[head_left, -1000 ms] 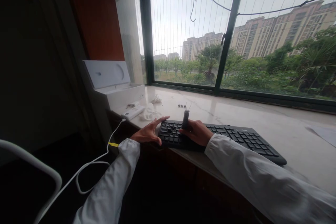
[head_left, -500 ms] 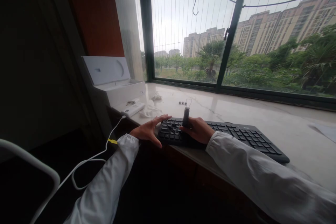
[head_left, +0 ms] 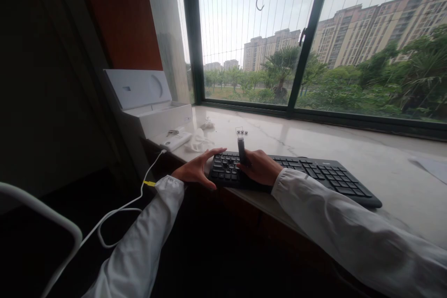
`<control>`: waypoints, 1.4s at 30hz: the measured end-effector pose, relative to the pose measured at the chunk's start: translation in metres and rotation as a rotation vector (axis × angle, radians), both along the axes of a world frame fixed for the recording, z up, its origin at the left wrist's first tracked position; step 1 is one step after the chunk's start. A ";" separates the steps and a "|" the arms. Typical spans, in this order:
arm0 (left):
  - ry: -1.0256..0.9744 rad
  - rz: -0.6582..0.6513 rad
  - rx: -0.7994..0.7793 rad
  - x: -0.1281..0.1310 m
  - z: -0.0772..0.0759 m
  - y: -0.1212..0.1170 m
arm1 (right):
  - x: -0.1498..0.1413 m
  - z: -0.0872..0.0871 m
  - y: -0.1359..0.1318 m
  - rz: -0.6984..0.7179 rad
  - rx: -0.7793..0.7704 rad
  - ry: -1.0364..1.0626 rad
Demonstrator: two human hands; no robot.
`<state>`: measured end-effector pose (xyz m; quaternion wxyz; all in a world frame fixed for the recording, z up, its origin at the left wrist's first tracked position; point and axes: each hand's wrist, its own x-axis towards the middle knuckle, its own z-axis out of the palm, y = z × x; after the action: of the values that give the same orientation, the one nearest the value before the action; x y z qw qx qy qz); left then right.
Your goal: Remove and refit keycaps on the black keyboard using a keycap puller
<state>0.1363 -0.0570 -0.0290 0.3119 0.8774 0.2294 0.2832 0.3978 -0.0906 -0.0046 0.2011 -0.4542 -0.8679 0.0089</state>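
A black keyboard [head_left: 337, 178] lies along the front edge of the stone sill, with some key positions near its left end looking bare of caps. My left hand [head_left: 195, 171] is spread around that left end, thumb by the front corner and fingers at the far edge, its palm apart from it. My right hand [head_left: 261, 166] grips a dark keycap puller [head_left: 241, 146] upright over the left part of the keys. The puller's wire loop points up; its lower end is hidden by my fingers. Several small loose keycaps [head_left: 242, 132] sit in a row behind the keyboard.
An open white box [head_left: 164, 118] stands at the back left. Before it lie a white power bank [head_left: 176, 140] with a cable [head_left: 141, 191] plugged in, and crumpled clear plastic [head_left: 198, 142]. A paper sheet [head_left: 431, 171] is at the right, and a window [head_left: 251, 79] behind.
The puller in my right hand has tilted and shifted slightly left. My left hand keeps its spread pose at the keyboard's end. The whole view has shifted a little.
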 end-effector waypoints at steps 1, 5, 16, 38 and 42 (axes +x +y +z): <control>-0.003 -0.001 0.000 0.000 0.000 0.000 | -0.001 -0.001 -0.001 -0.013 0.004 0.002; -0.005 0.000 -0.004 0.001 0.001 -0.001 | -0.008 -0.008 -0.006 -0.089 0.015 0.022; -0.039 -0.016 0.006 -0.001 -0.002 -0.001 | -0.020 -0.017 -0.012 -0.283 0.049 0.033; -0.045 -0.011 -0.012 -0.001 -0.002 -0.002 | -0.020 -0.016 -0.012 -0.258 0.040 0.069; -0.051 -0.006 -0.010 0.000 -0.002 -0.002 | -0.021 -0.015 -0.013 -0.271 0.041 0.067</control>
<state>0.1359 -0.0589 -0.0307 0.3231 0.8690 0.2200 0.3035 0.3767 -0.1036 -0.0196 0.2386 -0.5626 -0.7913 -0.0206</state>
